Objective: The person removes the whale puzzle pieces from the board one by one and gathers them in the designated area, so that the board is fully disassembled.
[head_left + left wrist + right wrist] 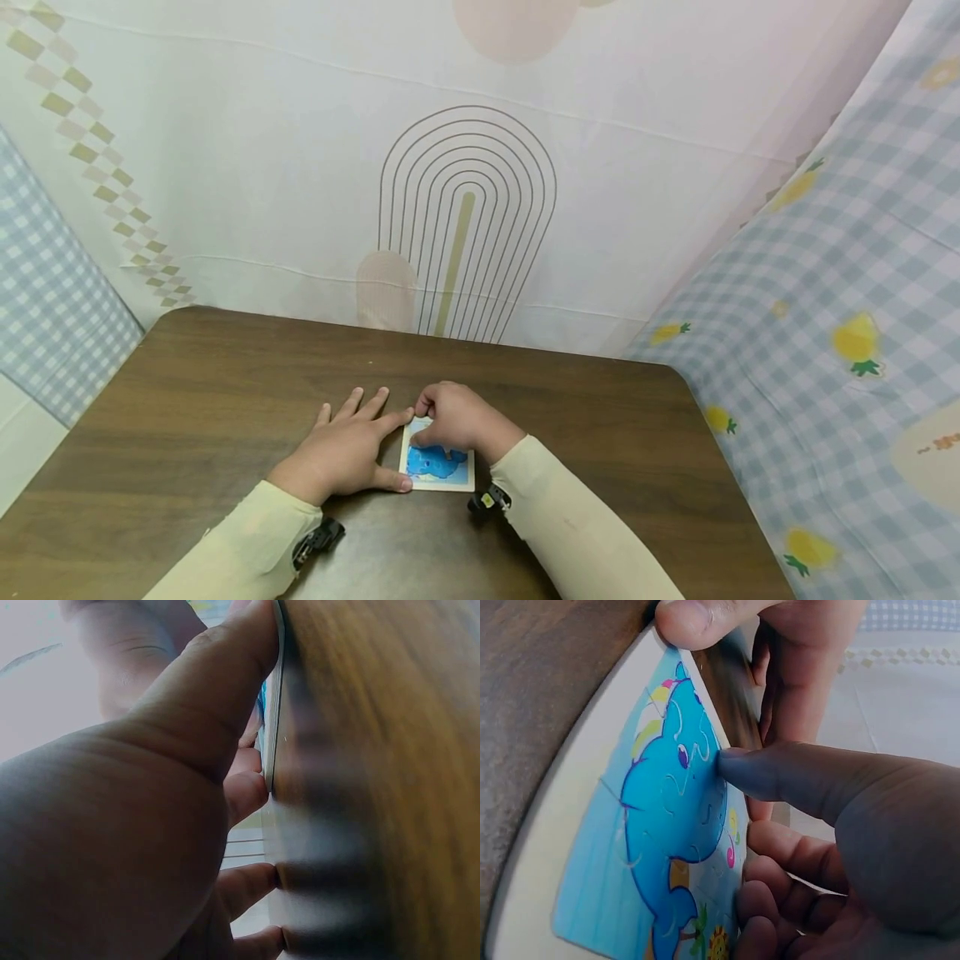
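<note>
A small jigsaw puzzle (438, 468) lies on the table, with a blue dolphin (682, 772) pictured inside its pale frame (536, 825). My left hand (345, 454) lies spread along its left side, fingers fairly straight. At the near left corner the left thumb (694, 619) touches the frame, and the left index fingertip (407, 414) is at the far left corner. My right hand (465, 421) is over the far part of the puzzle. Its thumb (754, 772) presses on the picture near the left edge, while its other fingers (761, 900) are curled by the far edge.
The brown wooden table (187, 417) extends around both hands. Behind it hangs a pale patterned cloth (285, 167), and a blue checked cloth (795, 400) borders the right side. A black wrist camera (318, 540) is strapped at the left cuff, another black camera (489, 502) at the right.
</note>
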A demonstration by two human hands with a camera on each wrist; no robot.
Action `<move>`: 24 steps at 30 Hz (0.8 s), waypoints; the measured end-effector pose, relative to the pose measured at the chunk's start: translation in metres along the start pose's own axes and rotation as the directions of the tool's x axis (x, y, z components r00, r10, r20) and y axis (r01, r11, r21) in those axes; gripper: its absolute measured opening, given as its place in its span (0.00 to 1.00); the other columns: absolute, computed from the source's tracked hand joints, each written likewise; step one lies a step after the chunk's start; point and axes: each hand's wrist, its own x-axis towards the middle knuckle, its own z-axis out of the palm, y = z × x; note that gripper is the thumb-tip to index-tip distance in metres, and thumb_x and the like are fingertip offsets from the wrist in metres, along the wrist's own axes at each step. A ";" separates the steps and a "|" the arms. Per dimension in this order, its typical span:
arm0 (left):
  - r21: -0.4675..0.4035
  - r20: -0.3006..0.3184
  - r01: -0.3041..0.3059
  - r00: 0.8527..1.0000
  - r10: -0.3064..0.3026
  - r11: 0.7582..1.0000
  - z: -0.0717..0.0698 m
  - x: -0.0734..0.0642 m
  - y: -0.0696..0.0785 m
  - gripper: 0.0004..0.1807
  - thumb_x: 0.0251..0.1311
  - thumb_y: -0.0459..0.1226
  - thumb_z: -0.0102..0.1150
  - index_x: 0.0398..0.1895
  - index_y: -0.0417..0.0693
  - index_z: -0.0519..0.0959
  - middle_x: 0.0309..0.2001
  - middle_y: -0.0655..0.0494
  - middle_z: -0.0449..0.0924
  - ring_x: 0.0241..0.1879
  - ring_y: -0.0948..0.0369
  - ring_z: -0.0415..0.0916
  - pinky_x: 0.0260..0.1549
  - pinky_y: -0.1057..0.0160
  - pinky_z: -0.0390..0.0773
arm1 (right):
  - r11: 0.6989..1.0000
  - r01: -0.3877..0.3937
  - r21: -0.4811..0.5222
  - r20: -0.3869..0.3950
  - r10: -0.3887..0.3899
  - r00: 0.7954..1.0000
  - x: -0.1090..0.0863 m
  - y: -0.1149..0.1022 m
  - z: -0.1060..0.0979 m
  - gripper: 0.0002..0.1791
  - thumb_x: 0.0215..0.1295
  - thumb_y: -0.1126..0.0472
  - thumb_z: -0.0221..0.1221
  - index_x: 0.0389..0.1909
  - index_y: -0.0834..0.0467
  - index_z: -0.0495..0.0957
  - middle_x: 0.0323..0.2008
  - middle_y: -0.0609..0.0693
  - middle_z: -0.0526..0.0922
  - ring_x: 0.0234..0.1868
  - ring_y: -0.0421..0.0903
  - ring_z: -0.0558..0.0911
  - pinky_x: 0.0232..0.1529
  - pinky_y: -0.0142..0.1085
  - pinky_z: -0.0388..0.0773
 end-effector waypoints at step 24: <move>-0.011 0.016 0.008 1.000 -0.008 1.000 -0.001 0.001 0.000 0.60 0.52 0.76 0.76 0.88 0.71 0.68 0.93 0.42 0.50 0.91 0.29 0.41 0.78 0.12 0.46 | 0.998 0.047 0.040 -0.025 -0.046 0.999 -0.006 0.004 0.004 0.10 0.66 0.57 0.81 0.35 0.53 0.87 0.35 0.45 0.81 0.24 0.38 0.79 0.28 0.32 0.78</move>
